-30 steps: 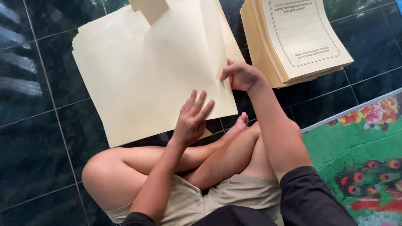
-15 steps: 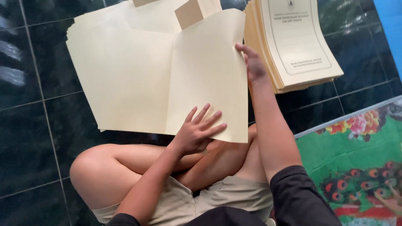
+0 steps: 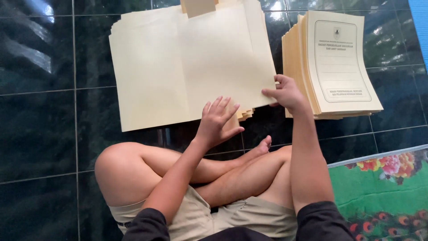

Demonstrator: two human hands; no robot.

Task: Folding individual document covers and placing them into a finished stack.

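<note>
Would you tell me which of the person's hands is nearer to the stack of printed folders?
Right. The right hand sits beside the stack of printed folders, against its left edge; the left hand lies farther left, on the opened blank folder.

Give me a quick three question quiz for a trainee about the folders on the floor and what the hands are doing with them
1. True or false: the open cream folder lies on a dark tiled floor.
2. Which hand pinches the open folder's right edge? A) left hand B) right hand C) neither
3. Fill in: the stack of printed folders sits to the ______ of the open folder.

Key
1. True.
2. B. The right hand has its grip on the lower right edge, while the left hand rests with spread fingers on the folder's bottom edge.
3. Right. The stack is beside the open folder, just beyond the right hand.
</note>
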